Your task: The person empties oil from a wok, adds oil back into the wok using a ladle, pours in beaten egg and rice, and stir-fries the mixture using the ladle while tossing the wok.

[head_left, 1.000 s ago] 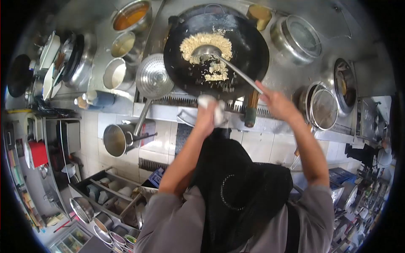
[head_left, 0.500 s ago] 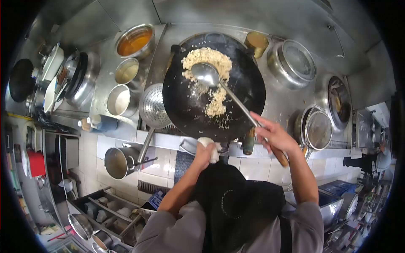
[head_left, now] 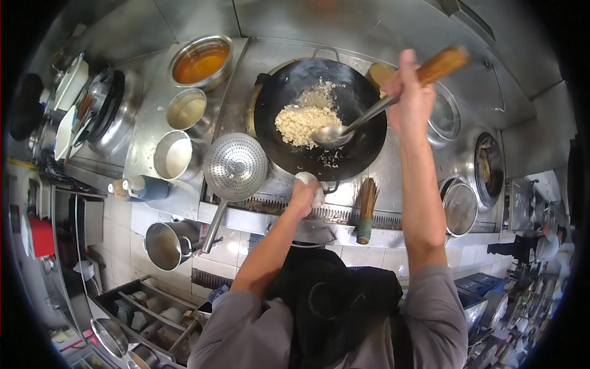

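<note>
A black wok (head_left: 362,147) stands over the stove, with a heap of pale fried rice (head_left: 301,126) in its middle and loose grains on its far wall. Folded around a white cloth (head_left: 319,197), my left hand (head_left: 302,200) grips the wok's near rim by the handle. My right hand (head_left: 413,101) is closed around the upper shaft of a metal ladle (head_left: 369,115), just below its wooden grip, high over the wok's right side. The ladle's bowl rests against the right edge of the rice.
Left of the wok lies a perforated skimmer (head_left: 235,166). Beyond it stand metal pots (head_left: 174,154) and a bowl of orange liquid (head_left: 201,63). A bamboo brush (head_left: 365,212) lies at the stove's front edge. Strainers (head_left: 460,208) sit on the right.
The wok has shifted away from me and tilted, baring the stove's front. The rice has gathered into one heap. My right hand has risen forward, steepening the ladle.
</note>
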The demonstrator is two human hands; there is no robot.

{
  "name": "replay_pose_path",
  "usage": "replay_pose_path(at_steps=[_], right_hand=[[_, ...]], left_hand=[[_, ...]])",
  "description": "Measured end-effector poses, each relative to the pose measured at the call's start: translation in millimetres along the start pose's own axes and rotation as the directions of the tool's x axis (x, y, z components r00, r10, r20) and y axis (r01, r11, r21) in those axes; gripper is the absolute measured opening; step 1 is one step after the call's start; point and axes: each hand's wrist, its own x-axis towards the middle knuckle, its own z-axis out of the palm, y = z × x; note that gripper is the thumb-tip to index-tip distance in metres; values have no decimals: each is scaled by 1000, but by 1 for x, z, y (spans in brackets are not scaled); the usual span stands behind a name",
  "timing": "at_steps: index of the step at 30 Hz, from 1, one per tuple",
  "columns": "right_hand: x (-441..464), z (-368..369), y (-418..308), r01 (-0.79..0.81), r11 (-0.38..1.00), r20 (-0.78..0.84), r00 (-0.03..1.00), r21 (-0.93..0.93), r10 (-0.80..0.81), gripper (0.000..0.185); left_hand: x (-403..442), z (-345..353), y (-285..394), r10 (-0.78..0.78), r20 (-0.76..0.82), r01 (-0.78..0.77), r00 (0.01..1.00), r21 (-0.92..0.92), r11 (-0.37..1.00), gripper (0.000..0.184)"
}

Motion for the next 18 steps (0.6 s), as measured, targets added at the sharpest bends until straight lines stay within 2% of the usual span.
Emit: replay_pose_path(at_steps=[2,3,4,6,7,8,9,10,12,13,15,17,18], right_hand=[[-10,24,-26,190,977,-61,981,95,-185,48],[-20,28,-26,210,962,-22,978,174,-209,50],[-24,32,8,201,965,-18,979,169,-201,50],[-36,35,92,52,990,-78,995,-132,-63,51],[-24,43,87,60,989,-69,995,-134,-70,51],[-11,55,75,43,983,34,999,-178,-37,49],[-10,61,64,14,974,114,993,-225,12,47],[-13,70,52,15,974,111,994,-225,10,47],[-30,84,38,168,967,236,964,-193,-120,47],[-37,82,43,216,971,293,939,-101,-179,43],[-56,82,70,387,877,524,829,-283,-197,34],[-56,76,74,477,801,747,663,-361,-58,28],[-53,70,82,386,844,760,648,-373,39,25]], left_hand=[[-3,-4,4,-64,-36,63,997,-18,998,28],[-3,-6,3,-64,-21,64,998,-23,998,27],[-1,-6,2,-58,-2,58,998,-28,998,26],[6,-7,-9,-47,-46,46,998,-9,999,24],[2,-1,-1,-46,-71,44,996,-35,998,23],[3,1,2,-45,-101,39,994,-61,997,22],[11,-16,-8,-62,-2,62,998,19,998,25],[13,-17,-7,-64,1,63,998,22,998,25],[12,-15,-10,-41,-37,42,998,30,999,26],[7,-15,-10,-57,-40,58,998,26,998,26],[5,-10,6,-116,-54,119,992,44,992,25],[16,-19,-4,-121,-67,128,990,107,986,31],[21,-26,-12,-119,-88,132,989,167,977,38]])
